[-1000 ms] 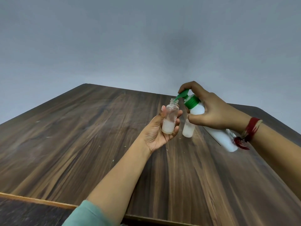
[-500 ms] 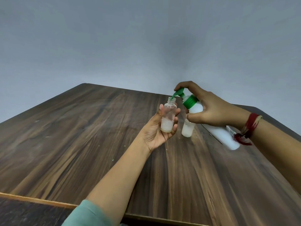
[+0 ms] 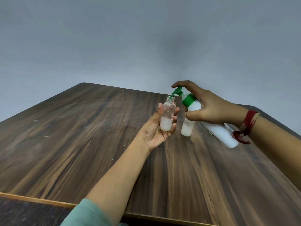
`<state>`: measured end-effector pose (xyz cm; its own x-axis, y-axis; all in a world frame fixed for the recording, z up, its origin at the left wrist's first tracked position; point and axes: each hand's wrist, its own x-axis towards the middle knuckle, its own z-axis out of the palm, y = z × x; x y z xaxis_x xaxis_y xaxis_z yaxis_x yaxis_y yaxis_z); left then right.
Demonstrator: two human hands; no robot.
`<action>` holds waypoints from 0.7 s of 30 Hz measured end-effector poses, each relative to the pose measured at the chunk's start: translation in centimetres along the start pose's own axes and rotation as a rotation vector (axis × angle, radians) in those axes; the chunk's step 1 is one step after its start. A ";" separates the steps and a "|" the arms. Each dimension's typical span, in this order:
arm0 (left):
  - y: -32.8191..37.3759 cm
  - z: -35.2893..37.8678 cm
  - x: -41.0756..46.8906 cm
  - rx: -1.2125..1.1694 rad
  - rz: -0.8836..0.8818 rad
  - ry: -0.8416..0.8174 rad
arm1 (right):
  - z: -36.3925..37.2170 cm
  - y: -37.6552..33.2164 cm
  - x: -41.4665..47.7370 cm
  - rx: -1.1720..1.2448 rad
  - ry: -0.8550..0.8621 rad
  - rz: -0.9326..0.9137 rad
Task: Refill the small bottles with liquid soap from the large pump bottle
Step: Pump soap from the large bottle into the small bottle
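Holding small bottle (image 3: pixel 167 117) upright in left grip (image 3: pixel 154 134) above table (image 3: pixel 81 144); clasping tilted pump bottle (image 3: pixel 218 132) in right grip (image 3: pixel 208 110), forefinger on pump head; spout (image 3: pixel 175 92) tip at open mouth, approaching from its right.

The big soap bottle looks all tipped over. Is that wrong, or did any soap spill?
It looks tipped on purpose: the right hand holds the large pump bottle slanted in the air, its green spout over the mouth of the small bottle in the left hand. No soap puddle shows on the table.
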<state>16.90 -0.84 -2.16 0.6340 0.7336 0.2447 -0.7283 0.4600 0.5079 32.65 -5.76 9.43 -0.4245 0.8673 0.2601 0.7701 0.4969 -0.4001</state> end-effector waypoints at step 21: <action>0.2 -0.2 0.1 -0.032 -0.011 -0.003 | -0.9 -0.4 0.6 -0.015 -0.079 0.020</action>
<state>16.81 -0.60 -2.22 0.6425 0.7271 0.2419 -0.7295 0.4836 0.4838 32.46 -5.47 10.53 -0.4448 0.8770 0.1816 0.7854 0.4794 -0.3915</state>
